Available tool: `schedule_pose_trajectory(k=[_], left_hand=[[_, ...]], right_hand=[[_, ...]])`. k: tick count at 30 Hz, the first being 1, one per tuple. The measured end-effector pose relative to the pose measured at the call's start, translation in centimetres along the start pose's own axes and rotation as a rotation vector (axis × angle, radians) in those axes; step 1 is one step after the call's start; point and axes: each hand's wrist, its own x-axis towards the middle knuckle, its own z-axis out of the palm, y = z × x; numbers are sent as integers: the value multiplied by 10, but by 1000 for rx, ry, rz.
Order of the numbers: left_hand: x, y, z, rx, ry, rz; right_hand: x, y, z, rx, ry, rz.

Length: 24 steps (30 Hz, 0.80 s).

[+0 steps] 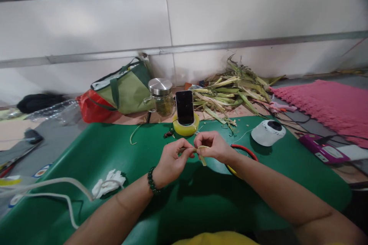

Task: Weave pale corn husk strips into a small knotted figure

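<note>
My left hand (175, 159) pinches one end of a narrow, pale plant-leaf strip (203, 159) above the green mat (138, 206). From the other side my right hand (211, 145) pinches the same strip, its fingertips close to those of the left. A short end of the strip hangs below the right fingers, and a thin loop of it shows over them. Partly behind the right forearm lies a red and yellow ring-shaped handle (247, 150). Just beyond the hands, a phone (184, 107) leans upright on a roll of yellow tape (186, 127).
Dried stalks and leaves (230, 92) are heaped at the back. A white thread spool (268, 133) stands to the right, near a purple power strip (323, 148). On the left are crumpled tissue (109, 183) and a white cable (66, 180). A lidded glass jar (162, 101) stands behind.
</note>
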Motion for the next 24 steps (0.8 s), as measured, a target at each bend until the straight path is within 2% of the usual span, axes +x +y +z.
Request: schedule_pose_trajectory(k=[6,15,24], left_hand=[[0,-1,-2,22,-17,-33],[-1,0,-3,57,-34,-39],[0,-1,-5,75,-50,-53]], right_hand=[[0,1,-3,-10,5,-52],[-1,3,-4,33,-18,-67],[-1,-2,-5,19,19,-43]])
